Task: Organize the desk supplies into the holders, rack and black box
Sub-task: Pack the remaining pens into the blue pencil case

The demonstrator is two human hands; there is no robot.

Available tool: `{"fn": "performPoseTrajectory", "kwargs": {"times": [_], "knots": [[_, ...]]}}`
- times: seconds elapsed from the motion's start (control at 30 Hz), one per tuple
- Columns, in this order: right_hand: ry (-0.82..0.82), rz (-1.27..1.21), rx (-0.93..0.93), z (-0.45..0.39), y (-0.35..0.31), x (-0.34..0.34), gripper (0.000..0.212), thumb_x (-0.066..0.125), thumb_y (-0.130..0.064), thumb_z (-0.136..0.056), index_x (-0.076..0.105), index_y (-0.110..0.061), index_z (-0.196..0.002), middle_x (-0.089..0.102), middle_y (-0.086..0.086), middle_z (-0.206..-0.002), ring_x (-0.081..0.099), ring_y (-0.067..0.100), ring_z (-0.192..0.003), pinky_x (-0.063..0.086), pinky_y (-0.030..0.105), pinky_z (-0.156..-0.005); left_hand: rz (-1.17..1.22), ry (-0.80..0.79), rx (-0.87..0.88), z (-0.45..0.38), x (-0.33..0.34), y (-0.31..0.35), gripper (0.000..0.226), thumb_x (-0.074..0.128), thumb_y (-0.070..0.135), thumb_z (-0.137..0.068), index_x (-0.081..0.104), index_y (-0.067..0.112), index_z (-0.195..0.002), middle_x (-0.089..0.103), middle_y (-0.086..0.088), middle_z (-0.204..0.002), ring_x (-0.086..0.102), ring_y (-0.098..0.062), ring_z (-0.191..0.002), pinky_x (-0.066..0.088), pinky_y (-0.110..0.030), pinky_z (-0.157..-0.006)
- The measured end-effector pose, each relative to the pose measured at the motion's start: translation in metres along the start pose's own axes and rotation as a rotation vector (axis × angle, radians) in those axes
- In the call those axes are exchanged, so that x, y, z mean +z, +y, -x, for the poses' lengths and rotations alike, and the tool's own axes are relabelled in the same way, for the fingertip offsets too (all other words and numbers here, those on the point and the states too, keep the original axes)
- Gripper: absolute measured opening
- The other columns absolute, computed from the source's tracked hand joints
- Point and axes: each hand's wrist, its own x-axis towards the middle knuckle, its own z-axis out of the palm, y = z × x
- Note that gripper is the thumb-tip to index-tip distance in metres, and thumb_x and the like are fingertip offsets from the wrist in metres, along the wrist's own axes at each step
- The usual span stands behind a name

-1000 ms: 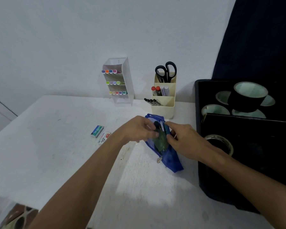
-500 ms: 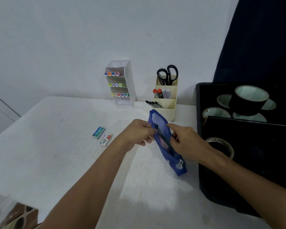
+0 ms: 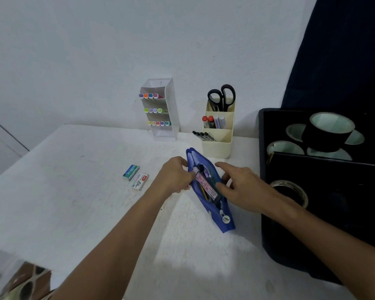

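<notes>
A blue zip pouch (image 3: 223,217) lies open on the white desk (image 3: 74,191), with a pink-labelled marker (image 3: 206,185) and other pens showing in its mouth. My left hand (image 3: 174,175) pinches the pouch's left edge. My right hand (image 3: 240,187) holds the right edge, thumb on the rim and index finger stretched out over it. Behind stand a white marker rack (image 3: 169,126) with coloured markers, a cream holder (image 3: 218,146) with black scissors (image 3: 222,97) and pens, and the black box (image 3: 312,213) on the right.
Two small staple boxes (image 3: 130,172) (image 3: 140,181) lie left of my left hand. Several tape rolls (image 3: 327,133) sit in the black box, one clear roll (image 3: 290,189) nearer me. A dark curtain (image 3: 344,50) hangs at the back right. A patterned object (image 3: 20,282) shows bottom left.
The pouch has been turned upright and its mouth spread wider between both hands, so the pink marker inside now shows. The view has shifted slightly.
</notes>
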Motion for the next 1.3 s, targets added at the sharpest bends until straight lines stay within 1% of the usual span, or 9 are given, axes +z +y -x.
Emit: {"fn": "performPoseTrajectory", "kwargs": {"times": [0.17,0.37,0.53,0.63,0.77,0.9,1.07,1.2,1.3], "knots": [[-0.270,0.207,-0.012,0.004,-0.006,-0.002,0.090,0.059,-0.074,-0.069,0.024,-0.029,-0.139,0.057,-0.006,-0.118,0.062,0.009,-0.084,0.052,0.019,-0.066,0.002,-0.040,-0.012,0.003,0.002,0.000,0.057,0.060,0.041,-0.088,0.035,0.017,-0.133,0.069,-0.006,-0.099,0.064,-0.014,-0.066,0.052,-0.026,-0.055],[-0.368,0.371,-0.044,0.009,-0.002,-0.003,0.098,0.067,-0.077,-0.057,0.031,-0.032,-0.136,0.056,-0.012,-0.121,0.058,0.012,-0.101,0.052,0.030,-0.086,-0.009,-0.066,-0.043,0.002,0.007,0.003,0.057,0.071,0.043,-0.078,0.037,0.018,-0.115,0.067,-0.008,-0.101,0.061,-0.015,-0.064,0.046,-0.025,-0.051],[-0.305,0.253,0.026,0.005,0.006,0.002,0.048,0.069,-0.053,-0.066,0.055,-0.024,-0.102,0.063,-0.006,-0.091,0.061,0.011,-0.076,0.056,0.029,-0.070,0.078,0.036,-0.084,-0.007,0.021,0.007,0.048,0.064,0.036,-0.081,0.042,0.009,-0.114,0.065,-0.013,-0.099,0.058,-0.019,-0.061,0.042,-0.025,-0.044],[-0.218,0.133,0.059,0.001,0.004,-0.002,0.032,0.071,-0.032,-0.075,0.059,-0.014,-0.100,0.060,-0.003,-0.084,0.055,0.008,-0.066,0.047,0.019,-0.055,0.104,0.032,-0.065,-0.008,0.025,0.007,0.045,0.063,0.034,-0.081,0.047,0.006,-0.112,0.067,-0.014,-0.096,0.058,-0.018,-0.060,0.041,-0.023,-0.043],[-0.041,0.030,0.056,-0.001,0.004,-0.003,0.053,0.067,-0.023,-0.079,0.049,-0.018,-0.129,0.063,0.006,-0.105,0.060,0.016,-0.079,0.051,0.023,-0.061,0.096,0.097,-0.026,-0.002,0.020,0.009,0.043,0.059,0.037,-0.088,0.040,0.014,-0.118,0.060,-0.004,-0.097,0.057,-0.015,-0.066,0.042,-0.023,-0.048],[0.199,-0.151,0.034,-0.003,0.007,-0.003,0.062,0.061,-0.016,-0.084,0.037,-0.021,-0.140,0.063,0.000,-0.095,0.060,0.008,-0.074,0.050,0.014,-0.057,-0.043,0.315,0.242,0.007,0.007,0.016,0.036,0.053,0.032,-0.093,0.043,0.017,-0.124,0.063,-0.004,-0.107,0.058,-0.016,-0.086,0.044,-0.022,-0.063],[0.317,-0.304,-0.002,-0.003,0.004,-0.004,0.064,0.061,-0.023,-0.090,0.028,-0.026,-0.145,0.062,-0.007,-0.099,0.063,0.010,-0.091,0.053,0.017,-0.069,-0.236,0.103,0.484,0.017,-0.003,0.030,0.043,0.063,0.010,-0.088,0.054,0.020,-0.128,0.048,0.000,-0.132,0.049,-0.017,-0.115,0.049,-0.027,-0.089],[0.337,-0.404,-0.055,-0.003,0.001,-0.005,0.073,0.068,-0.030,-0.083,0.029,-0.028,-0.144,0.066,-0.009,-0.101,0.066,0.011,-0.096,0.058,0.035,-0.083,-0.228,0.100,0.467,0.013,0.001,0.031,0.036,0.063,0.017,-0.090,0.057,0.020,-0.125,0.063,-0.001,-0.120,0.061,-0.019,-0.107,0.049,-0.024,-0.089],[0.329,-0.478,-0.047,-0.003,0.003,-0.009,0.083,0.077,-0.025,-0.073,0.032,-0.031,-0.143,0.064,-0.011,-0.103,0.066,0.009,-0.094,0.057,0.026,-0.079,-0.150,0.198,0.378,0.009,0.003,0.030,0.032,0.065,0.023,-0.089,0.059,0.022,-0.120,0.064,0.004,-0.100,0.062,-0.013,-0.091,0.042,-0.013,-0.074]]}}
